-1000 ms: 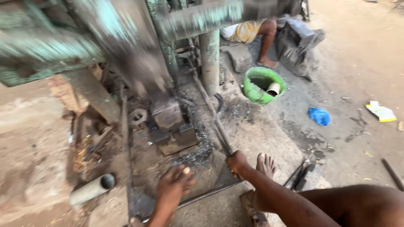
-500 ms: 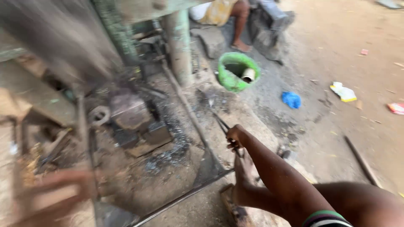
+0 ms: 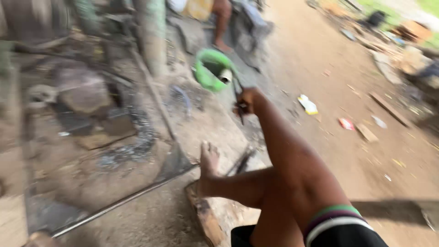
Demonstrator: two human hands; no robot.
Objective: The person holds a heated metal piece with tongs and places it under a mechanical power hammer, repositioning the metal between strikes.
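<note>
Right hand [image 3: 249, 100], centre frame, clenched on dark tongs [image 3: 238, 103] lifted beside green bucket [image 3: 208, 73]; nothing visible in their tips. Left hand out of view. Anvil block [image 3: 84, 93] left, untouched.

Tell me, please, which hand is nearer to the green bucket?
Right. The right hand, gripping a thin dark tool, is just below and right of the green bucket, close to its rim. The left hand is out of view.
</note>
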